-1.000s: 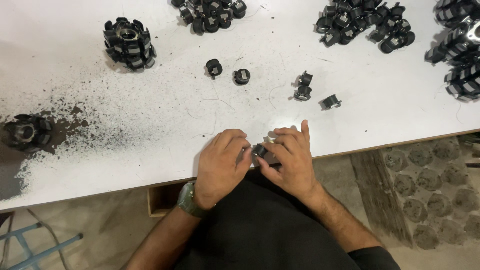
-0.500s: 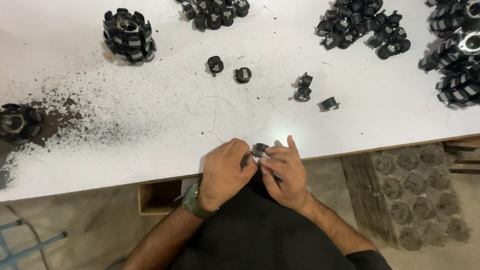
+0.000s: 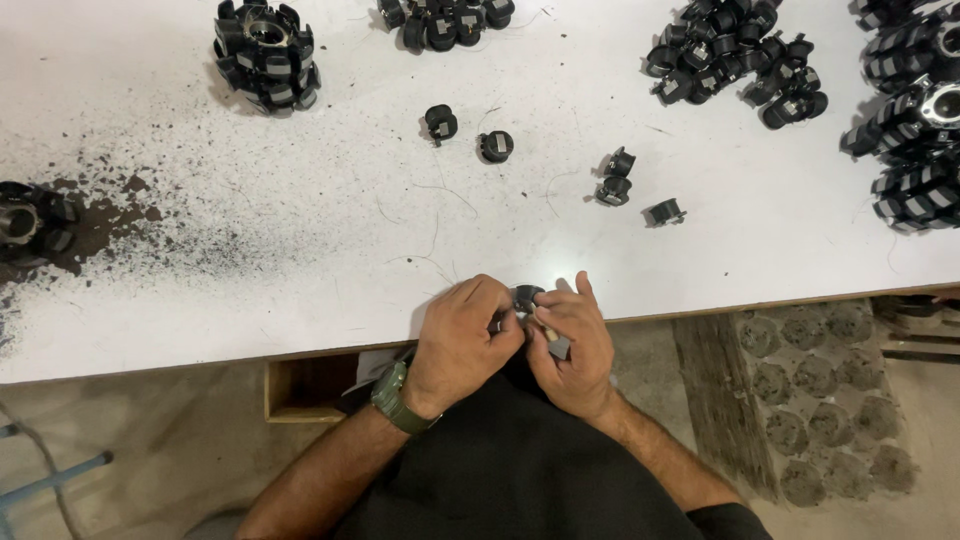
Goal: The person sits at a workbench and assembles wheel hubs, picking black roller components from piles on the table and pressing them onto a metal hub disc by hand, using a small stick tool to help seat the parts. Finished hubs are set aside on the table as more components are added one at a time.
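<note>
Head view: both hands meet at the near edge of the white table. Left hand is curled, fingers pressed together around a small black part held between the 2 hands, just over the table edge. Right hand pinches the same part from the other side; a small grey piece sticks out of its palm. How much of the part is inside the left fist, can't tell. Green watch on the left wrist.

Around:
- 5 loose black parts mid-table, well apart from the hands: 1, 1, a touching pair, 1.
- Heap of the same parts top right, smaller heap top centre.
- Round assembled black ring top left, another ring at the left edge sitting in dark grit spread across the table.
- Stack of assembled rings far right.
- Thin wire strands lying between the loose parts and the hands.

Nothing between the hands and the loose parts except those strands. Below the table: open wooden box, wooden plank on the floor at right.
</note>
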